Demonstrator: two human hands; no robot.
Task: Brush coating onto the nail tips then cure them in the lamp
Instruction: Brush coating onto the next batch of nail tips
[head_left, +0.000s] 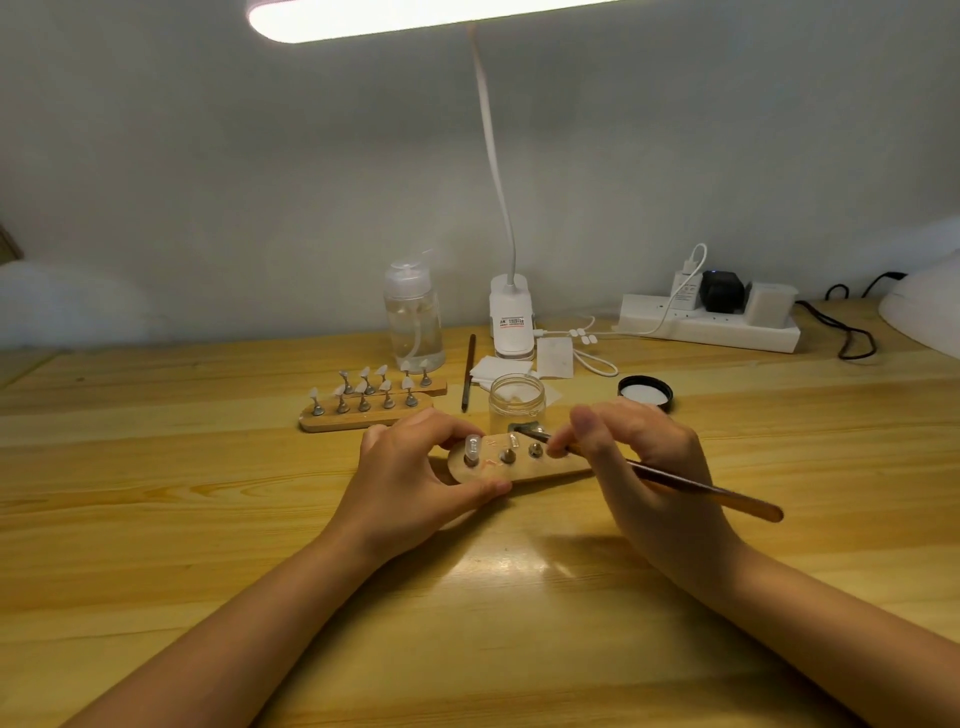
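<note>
A small wooden holder (540, 469) lies on the table in front of me, with metal stands and clear nail tips (473, 450) on it. My left hand (415, 478) grips the holder's left end between thumb and fingers. My right hand (649, 467) pinches a thin brown brush (701, 488), whose tip points left at the stands on the holder. An open clear jar (517, 397) stands just behind the holder, and its black lid (645, 393) lies to the right.
Two more wooden holders (363, 410) with several nail tips sit at the back left. Behind them are a clear pump bottle (414, 317), a second brush (468, 379), white wipes (553, 356), the desk lamp's base (511, 317), a power strip (711, 325), and a white domed object (924, 312) at the far right.
</note>
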